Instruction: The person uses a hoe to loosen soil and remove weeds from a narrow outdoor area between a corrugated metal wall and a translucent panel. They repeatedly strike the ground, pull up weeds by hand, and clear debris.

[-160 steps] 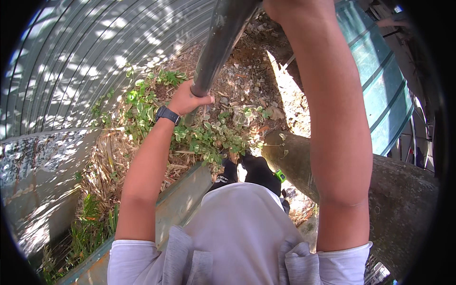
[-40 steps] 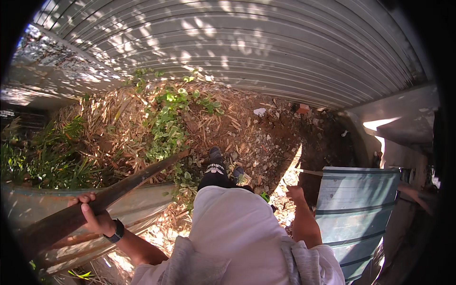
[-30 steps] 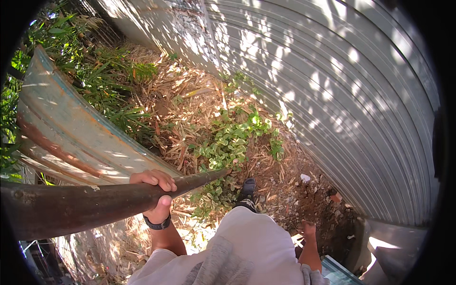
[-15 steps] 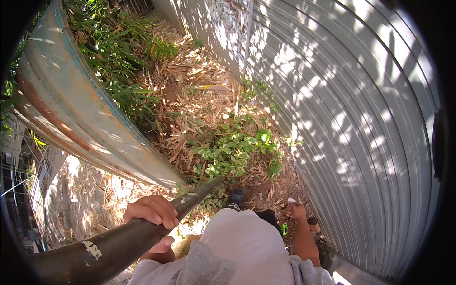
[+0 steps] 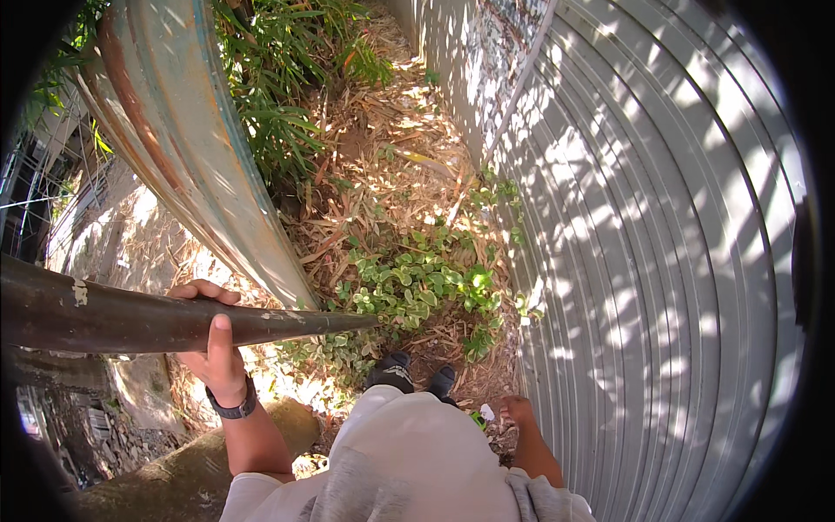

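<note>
My left hand (image 5: 223,370), with a dark watch on its wrist, is wrapped around a thick dark brown pole (image 5: 130,320) with chipped paint. The thumb lies over the near side and the fingers curl beyond its far edge. The pole runs from the left edge to a foot among variegated leafy plants (image 5: 409,291). Low at my right side, my right hand (image 5: 520,411) has its fingers bent in. A small white thing (image 5: 487,411) shows at its fingertips; its kind is too small to tell.
A tall grey corrugated metal wall (image 5: 644,261) stands on the right. At left, a rusty, bent metal sheet (image 5: 174,113) rises beside green bushes (image 5: 278,96). Dry leaves (image 5: 374,183) cover the path ahead. A thick mossy pipe-like form (image 5: 209,461) lies at lower left.
My view has shifted and turned, so the pole now lies nearly level across the left. My left hand is lower on screen-left, thumb now toward me. One foot has come forward.
</note>
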`<state>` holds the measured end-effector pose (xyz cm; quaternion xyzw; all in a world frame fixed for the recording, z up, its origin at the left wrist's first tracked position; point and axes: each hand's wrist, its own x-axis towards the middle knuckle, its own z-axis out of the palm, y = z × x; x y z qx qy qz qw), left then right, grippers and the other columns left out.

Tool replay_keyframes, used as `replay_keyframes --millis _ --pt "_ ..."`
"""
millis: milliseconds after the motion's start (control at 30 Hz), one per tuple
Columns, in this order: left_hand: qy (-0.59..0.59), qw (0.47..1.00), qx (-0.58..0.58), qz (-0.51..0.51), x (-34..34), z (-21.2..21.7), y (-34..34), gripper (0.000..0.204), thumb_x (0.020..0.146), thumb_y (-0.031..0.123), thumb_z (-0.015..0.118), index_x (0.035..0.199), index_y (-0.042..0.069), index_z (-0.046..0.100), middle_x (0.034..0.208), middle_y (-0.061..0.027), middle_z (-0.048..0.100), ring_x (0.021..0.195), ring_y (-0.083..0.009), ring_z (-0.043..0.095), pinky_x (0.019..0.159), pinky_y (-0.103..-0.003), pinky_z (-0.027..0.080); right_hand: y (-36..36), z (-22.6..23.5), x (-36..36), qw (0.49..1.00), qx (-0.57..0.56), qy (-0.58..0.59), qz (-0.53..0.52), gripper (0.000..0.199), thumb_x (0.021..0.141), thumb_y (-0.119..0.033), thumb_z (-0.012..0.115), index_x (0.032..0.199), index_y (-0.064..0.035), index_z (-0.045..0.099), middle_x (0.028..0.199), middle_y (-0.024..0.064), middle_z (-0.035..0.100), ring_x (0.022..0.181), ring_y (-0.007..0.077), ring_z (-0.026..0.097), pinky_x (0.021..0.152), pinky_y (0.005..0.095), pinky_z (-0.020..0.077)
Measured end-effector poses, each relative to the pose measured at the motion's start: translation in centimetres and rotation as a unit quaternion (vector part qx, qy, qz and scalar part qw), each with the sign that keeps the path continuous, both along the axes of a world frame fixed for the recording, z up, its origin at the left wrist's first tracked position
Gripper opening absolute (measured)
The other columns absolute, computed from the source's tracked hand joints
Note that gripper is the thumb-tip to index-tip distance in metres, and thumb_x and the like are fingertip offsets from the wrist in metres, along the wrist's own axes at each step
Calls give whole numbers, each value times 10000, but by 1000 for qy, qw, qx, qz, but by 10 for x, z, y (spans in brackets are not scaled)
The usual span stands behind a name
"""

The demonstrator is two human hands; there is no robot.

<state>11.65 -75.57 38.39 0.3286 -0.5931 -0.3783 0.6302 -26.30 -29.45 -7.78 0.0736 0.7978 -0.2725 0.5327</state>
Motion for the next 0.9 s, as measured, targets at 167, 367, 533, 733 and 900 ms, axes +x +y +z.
replay_keyframes --millis 167,367,533,733,900 --pt "35 999 -10 -9 0 -4 -4 436 892 110 640 1283 -3 483 1034 -131 573 933 -242 572 868 -405 499 27 -14 -49 977 25 45 207 312 917 -261 631 1125 -43 709 867 111 693 685 219 648 596 387 529" --pt "32 999 -11 -12 7 -6 -11 405 926 163 639 1265 -8 498 1017 -129 562 921 -253 547 847 -421 477 -25 17 -49 995 4 23 94 296 921 -279 651 1102 -54 719 809 78 669 649 174 624 549 326 473" --pt "43 999 -15 -17 2 -8 -8 429 917 161 636 1291 8 492 1017 -133 548 904 -256 534 839 -418 468 -97 33 -54 980 -1 52 190 310 919 -300 691 1075 -34 722 790 77 687 668 178 655 553 312 491" --pt "14 998 32 48 -8 -9 18 599 855 371 766 1319 138 467 998 -41 523 887 -218 530 841 -377 427 -198 51 -82 973 -110 114 166 415 894 -352 768 1055 28 721 804 70 716 695 154 682 620 284 523" --pt "35 999 -11 16 -13 -9 26 588 824 310 704 1299 90 437 980 -56 473 871 -204 474 869 -377 394 -303 67 -108 964 -218 114 99 273 941 -230 734 1091 -6 692 872 29 697 716 120 653 593 252 506"
